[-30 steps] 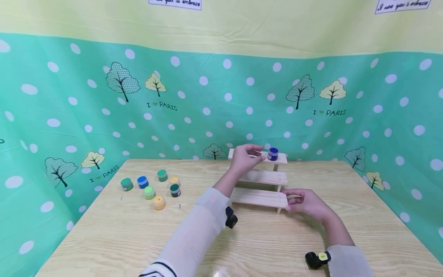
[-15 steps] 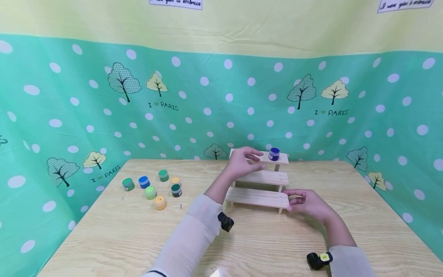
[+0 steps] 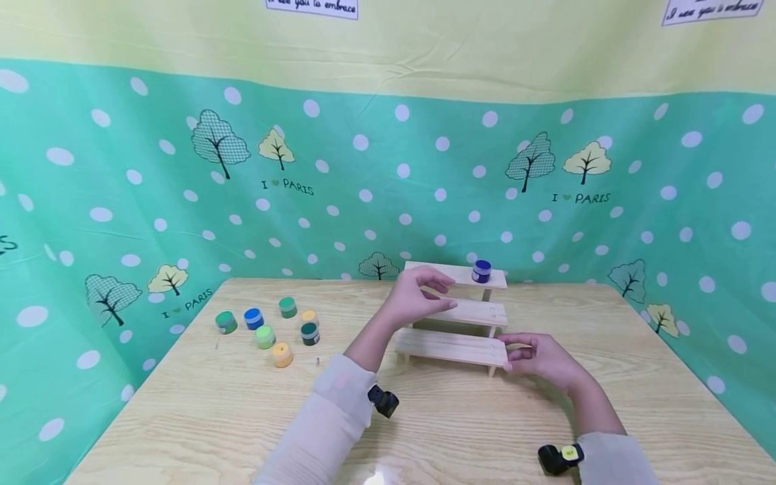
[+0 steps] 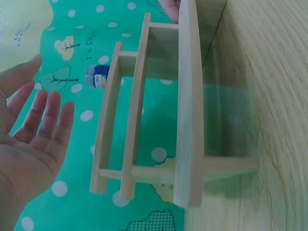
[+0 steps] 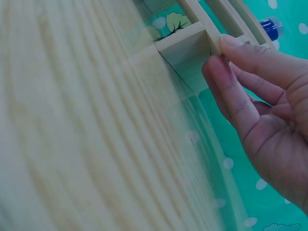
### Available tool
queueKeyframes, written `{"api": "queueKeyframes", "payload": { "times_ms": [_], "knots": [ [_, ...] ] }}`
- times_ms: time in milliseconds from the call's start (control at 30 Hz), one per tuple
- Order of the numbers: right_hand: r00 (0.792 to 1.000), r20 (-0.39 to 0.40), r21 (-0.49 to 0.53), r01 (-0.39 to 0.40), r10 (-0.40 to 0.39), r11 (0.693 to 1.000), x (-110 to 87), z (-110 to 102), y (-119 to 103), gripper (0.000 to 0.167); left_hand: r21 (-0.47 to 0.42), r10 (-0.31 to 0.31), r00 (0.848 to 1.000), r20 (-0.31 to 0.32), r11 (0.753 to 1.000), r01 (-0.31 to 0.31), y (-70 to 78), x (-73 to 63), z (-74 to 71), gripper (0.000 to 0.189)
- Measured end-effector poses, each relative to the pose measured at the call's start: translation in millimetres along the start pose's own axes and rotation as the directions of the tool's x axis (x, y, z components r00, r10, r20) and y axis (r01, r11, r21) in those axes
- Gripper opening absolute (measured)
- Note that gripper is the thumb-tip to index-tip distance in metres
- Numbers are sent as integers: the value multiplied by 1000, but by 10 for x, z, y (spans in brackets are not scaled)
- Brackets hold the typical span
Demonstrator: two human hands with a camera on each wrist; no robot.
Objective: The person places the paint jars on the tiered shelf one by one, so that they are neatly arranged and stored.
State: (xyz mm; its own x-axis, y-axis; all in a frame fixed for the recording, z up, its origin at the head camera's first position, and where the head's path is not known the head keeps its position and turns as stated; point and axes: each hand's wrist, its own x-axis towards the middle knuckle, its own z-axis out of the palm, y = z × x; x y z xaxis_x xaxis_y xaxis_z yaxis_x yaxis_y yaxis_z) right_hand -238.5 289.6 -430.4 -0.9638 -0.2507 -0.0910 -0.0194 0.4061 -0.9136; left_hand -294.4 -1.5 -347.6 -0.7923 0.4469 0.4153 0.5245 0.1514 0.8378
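A three-tier wooden stand (image 3: 451, 345) rises in steps toward the back curtain. On the right part of its top shelf is a small dark-blue jar (image 3: 481, 271); the left wrist view also shows this jar (image 4: 99, 77). My left hand (image 3: 418, 296) hovers in front of the stand's left side, fingers spread and relaxed, holding nothing. In the left wrist view, a gap separates the left hand (image 4: 36, 139) from the shelves. My right hand (image 3: 541, 356) pinches the right end of the lowest shelf between thumb and fingers, as the right wrist view shows.
Several small paint jars stand on the table's left part: green (image 3: 226, 322), blue (image 3: 253, 318), light green (image 3: 265, 337), dark green (image 3: 310, 333) and orange (image 3: 281, 355) among them. A polka-dot curtain (image 3: 339, 202) hangs behind the wooden table (image 3: 200, 417).
My left hand has drawn back from beside the dark-blue jar, moving left and down. The jar stays on the top shelf. My right hand keeps its place at the lowest shelf.
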Motion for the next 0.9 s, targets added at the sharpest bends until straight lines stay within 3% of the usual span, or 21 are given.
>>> {"api": "queueKeyframes", "payload": {
  "times_ms": [400, 900],
  "knots": [
    [998, 38, 59, 41, -43, 997, -8, 5, 5, 66, -68, 7, 1000, -27, 998, -9, -73, -250, -179, 34],
    [998, 43, 64, 44, -47, 997, -4, -3, 15, 66, -64, 20, 1000, -23, 998, -22, -141, -516, -421, 42]
  ]
}}
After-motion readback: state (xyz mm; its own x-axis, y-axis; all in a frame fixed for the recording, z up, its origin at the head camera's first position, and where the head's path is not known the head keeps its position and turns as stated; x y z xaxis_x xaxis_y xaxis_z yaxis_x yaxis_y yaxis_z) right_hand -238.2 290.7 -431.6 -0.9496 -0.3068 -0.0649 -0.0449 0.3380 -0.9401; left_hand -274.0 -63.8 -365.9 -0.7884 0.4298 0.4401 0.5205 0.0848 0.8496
